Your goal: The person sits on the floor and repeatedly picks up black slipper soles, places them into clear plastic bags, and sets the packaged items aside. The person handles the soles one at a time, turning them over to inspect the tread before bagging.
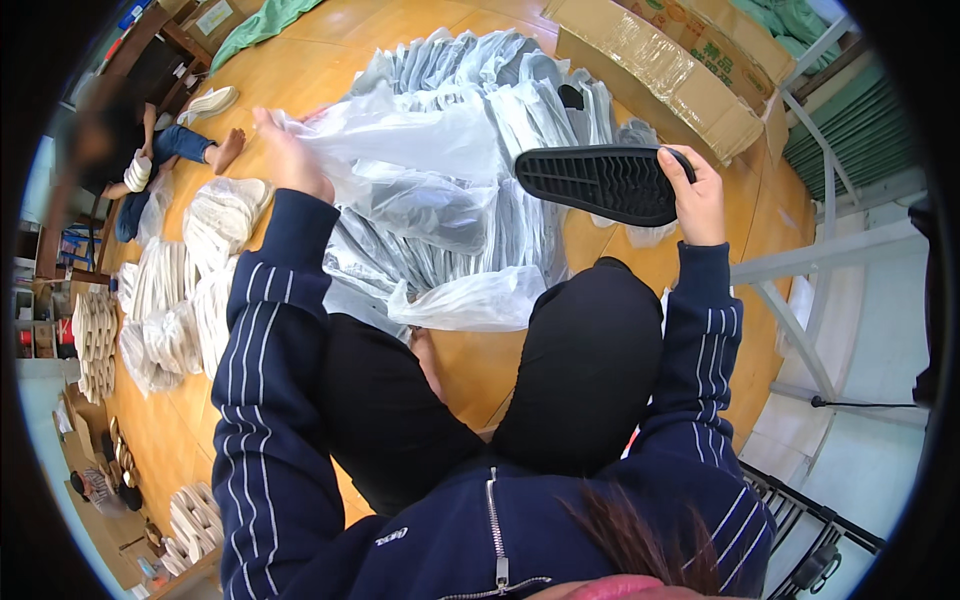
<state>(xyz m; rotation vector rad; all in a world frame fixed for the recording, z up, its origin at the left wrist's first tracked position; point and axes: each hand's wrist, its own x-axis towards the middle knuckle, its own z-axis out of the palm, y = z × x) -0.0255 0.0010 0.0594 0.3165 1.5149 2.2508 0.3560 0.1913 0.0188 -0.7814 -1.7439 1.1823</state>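
My right grip clasps a black sole; my blurred left grip touches a translucent bag, whether grasping I can't tell.

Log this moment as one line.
left hand: touching translucent plastic bag | right hand: holding black ridged sole | ahead: bagged pile | far right: cardboard box

The left hand is blurred — partly hidden by translucent plastic.
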